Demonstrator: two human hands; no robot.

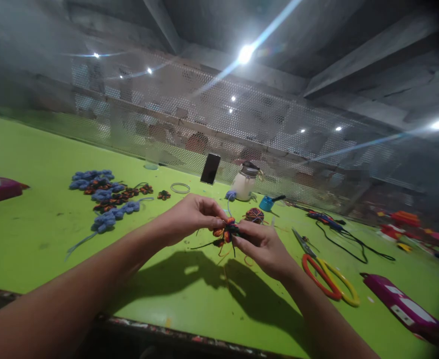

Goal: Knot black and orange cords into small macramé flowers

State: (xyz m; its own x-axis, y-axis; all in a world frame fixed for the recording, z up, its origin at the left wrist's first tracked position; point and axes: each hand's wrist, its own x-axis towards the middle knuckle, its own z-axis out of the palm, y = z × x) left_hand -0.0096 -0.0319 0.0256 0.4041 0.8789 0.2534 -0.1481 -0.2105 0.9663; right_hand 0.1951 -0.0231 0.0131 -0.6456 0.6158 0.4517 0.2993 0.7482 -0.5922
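Between my two hands, above the green table (159, 309), is a small multicoloured yarn flower (227, 232) in orange, red and dark tones, with loose yarn ends hanging from it. My left hand (193, 217) pinches its upper left side between thumb and fingers. On the right side, my right hand (262, 244) grips it with thumb and fingertips. A thin blue strand rises from the flower toward a blue yarn bundle (230, 195). Just behind my right hand sits a ball of dark multicoloured yarn (254, 215).
Blue yarn flowers (104, 222) and multicoloured ones (163, 195) lie at left. Scissors (320, 274) and a purple power strip (401, 304) are at right. Behind stand a phone (210, 168), a jar (245, 183) and a blue container (266, 203), before a perforated metal screen (204, 109).
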